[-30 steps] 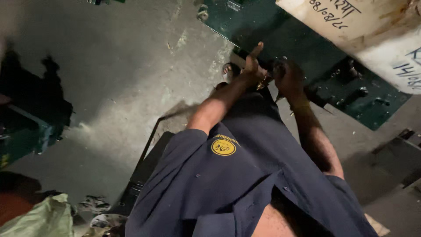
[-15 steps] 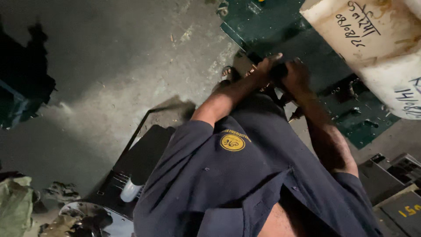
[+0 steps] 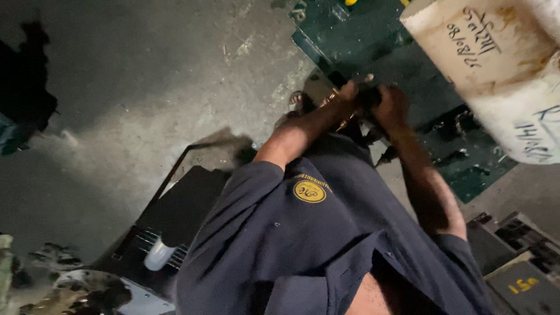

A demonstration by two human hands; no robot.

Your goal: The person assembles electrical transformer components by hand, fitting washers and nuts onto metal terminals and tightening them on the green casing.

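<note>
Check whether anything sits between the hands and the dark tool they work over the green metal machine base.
Nothing visible does. The left hand and right hand both close on the dark tool, directly above the green metal machine base.

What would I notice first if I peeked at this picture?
Probably the two hands, the left hand and right hand, gripping a dark tool together near the top middle, over a green metal plate on the grey floor. Next, the big cream block with handwriting in the top right corner, and the yellow round badge on the dark blue shirt.
</note>
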